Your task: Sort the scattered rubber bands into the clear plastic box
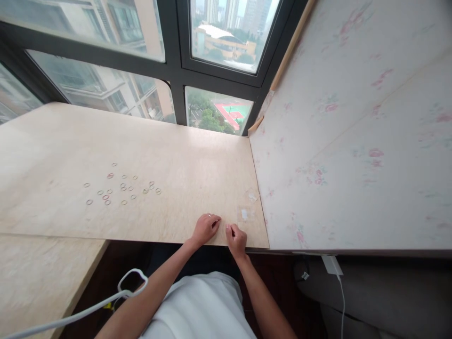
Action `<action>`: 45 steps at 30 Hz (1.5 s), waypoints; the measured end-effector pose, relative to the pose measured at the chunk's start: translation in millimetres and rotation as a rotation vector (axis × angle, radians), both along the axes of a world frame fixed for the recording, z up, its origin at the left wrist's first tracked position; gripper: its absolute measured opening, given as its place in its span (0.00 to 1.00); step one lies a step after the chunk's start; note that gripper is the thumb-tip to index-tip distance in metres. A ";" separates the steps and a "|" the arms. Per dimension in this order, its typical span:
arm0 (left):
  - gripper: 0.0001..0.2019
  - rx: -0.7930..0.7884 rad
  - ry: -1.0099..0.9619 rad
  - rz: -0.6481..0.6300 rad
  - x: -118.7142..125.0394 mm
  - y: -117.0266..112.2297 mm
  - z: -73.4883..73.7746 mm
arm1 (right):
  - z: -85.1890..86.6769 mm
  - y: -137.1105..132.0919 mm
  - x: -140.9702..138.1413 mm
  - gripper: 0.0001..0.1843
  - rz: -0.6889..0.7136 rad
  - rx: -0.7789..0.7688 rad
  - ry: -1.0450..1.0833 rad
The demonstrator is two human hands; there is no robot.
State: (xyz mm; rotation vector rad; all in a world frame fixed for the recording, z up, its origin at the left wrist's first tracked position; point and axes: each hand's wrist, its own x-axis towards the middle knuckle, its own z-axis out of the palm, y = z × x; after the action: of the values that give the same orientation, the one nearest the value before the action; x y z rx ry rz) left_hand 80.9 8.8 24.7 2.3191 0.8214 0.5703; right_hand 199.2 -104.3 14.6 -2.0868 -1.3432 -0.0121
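Both hands are at the front edge of the beige stone sill. My left hand (206, 228) rests there with fingers curled together, and a small pale glint shows on one finger. Just to its right, my right hand (237, 239) is closed with thumb against the fingers. A narrow gap separates the two hands. Whatever they may pinch is too small to make out. Further left lie several thin small rings (123, 187), mostly greyish, a few reddish such as one red ring (110, 175). Right of my hands is a small clear packet (244, 213) with a white patch.
A crumpled clear piece of plastic (252, 195) lies near the flowered wall (328, 141) on the right. Dark window frames (174, 70) rise behind the sill (197, 160). A white tube or cable (88, 310) crosses the lower left; a white cord (343, 296) hangs lower right.
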 end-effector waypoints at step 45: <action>0.15 -0.517 -0.389 0.840 -129.4 75.5 9.3 | 45.7 120.7 -48.5 0.25 0.750 -0.409 0.253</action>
State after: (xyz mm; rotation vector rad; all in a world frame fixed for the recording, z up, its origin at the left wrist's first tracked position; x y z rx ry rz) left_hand -48.5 84.4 33.9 1.2770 1.5215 0.9725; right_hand 150.7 16.5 60.3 -1.6686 -1.9912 0.8724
